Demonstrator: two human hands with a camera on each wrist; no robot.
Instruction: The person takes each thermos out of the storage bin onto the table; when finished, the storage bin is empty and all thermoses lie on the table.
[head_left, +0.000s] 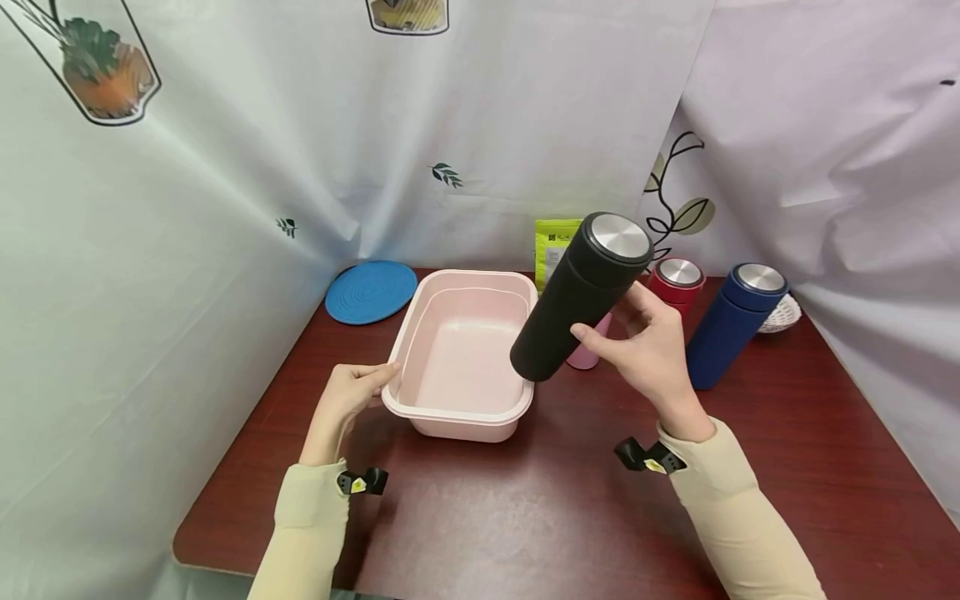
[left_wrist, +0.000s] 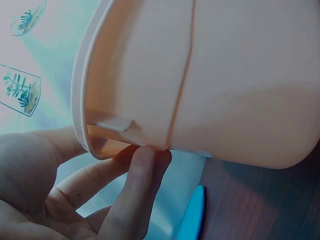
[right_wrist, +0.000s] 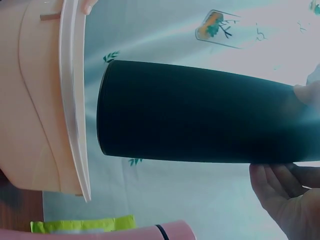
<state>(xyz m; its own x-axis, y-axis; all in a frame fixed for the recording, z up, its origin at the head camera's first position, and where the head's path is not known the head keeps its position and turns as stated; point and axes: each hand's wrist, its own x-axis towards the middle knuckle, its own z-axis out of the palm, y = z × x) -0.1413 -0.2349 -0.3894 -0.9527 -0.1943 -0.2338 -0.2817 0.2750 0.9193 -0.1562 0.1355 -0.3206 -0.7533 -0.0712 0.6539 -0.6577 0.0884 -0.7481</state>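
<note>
My right hand [head_left: 647,348] grips a black thermos [head_left: 573,304] with a silver lid top, tilted with its base down to the left. In the head view the base overlaps the right rim of a pink plastic basin [head_left: 468,358]; in the right wrist view a gap shows between the base [right_wrist: 107,110] and the basin's rim [right_wrist: 75,110]. My left hand [head_left: 351,404] holds the basin's left rim, thumb on top and the other fingers underneath, as the left wrist view shows. The inside of the basin shows only its bare pink bottom.
Right of the basin stand a pink bottle [head_left: 583,357], mostly hidden, a red thermos [head_left: 678,279] and a blue thermos [head_left: 735,325]. A white basket [head_left: 782,315] sits behind the blue one. At the back are a yellow-green packet [head_left: 551,242] and a blue round mat [head_left: 371,292].
</note>
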